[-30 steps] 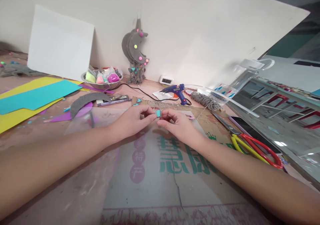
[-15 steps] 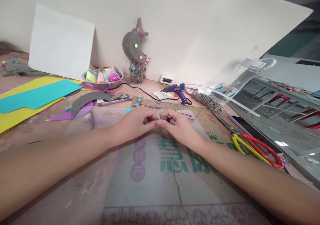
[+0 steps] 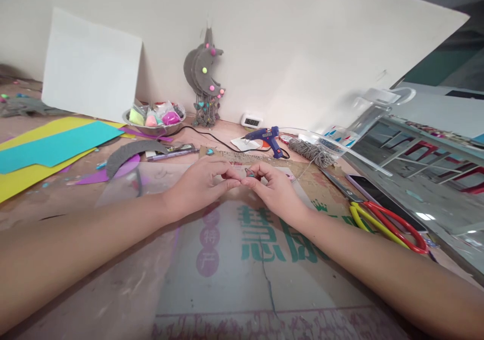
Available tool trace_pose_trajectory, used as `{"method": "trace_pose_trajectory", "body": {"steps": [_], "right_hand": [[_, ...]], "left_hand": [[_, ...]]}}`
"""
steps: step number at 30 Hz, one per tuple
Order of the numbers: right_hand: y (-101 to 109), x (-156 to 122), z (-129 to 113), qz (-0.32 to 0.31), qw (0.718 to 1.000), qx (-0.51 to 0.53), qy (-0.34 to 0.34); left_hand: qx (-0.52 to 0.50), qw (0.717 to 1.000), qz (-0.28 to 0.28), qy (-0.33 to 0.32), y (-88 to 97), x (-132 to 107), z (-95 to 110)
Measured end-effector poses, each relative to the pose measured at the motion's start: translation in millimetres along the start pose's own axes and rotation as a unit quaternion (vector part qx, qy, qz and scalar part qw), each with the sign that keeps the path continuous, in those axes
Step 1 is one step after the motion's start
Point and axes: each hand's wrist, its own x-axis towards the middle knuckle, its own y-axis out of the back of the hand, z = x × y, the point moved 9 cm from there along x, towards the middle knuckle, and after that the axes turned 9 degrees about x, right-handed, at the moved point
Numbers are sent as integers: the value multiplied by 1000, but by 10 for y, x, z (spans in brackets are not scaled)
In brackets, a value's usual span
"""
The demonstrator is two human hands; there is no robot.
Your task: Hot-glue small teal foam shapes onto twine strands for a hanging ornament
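Observation:
Over the clear plastic sheet, both hands meet at the fingertips. My left hand is closed in a pinch, its thumb and forefinger pressed together; anything between them is hidden. My right hand is curled closed around a small teal-and-grey piece, which shows only partly between thumb and forefinger. Just behind the left hand, a small teal heart lies on the cardboard. A pink item is half hidden behind the right hand.
Behind the hands lie a blue glue gun, a grey cord bundle and a bowl of clay packets. Scissors and a phone lie right. Left are foam sheets and a grey crescent. A moon ornament hangs behind.
The fingertips have shifted slightly against each other, and the left thumb and forefinger are closer together. The small piece shows a little higher at the right fingers. The view moved slightly.

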Motion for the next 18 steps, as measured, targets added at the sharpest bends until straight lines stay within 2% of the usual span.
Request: {"method": "trace_pose_trajectory", "body": {"steps": [9,15,18], "right_hand": [[-13,-6,8,-3,1000,-28,3],[-38,-5,-4,-14,999,-42,-3],[-50,-5,-13,-18,999,-51,1]], "left_hand": [[-8,1000,-6,8,-25,9,-8],[-24,999,-14,-28,-52,13,26],[-28,999,-31,-10,-78,17,10]]}}
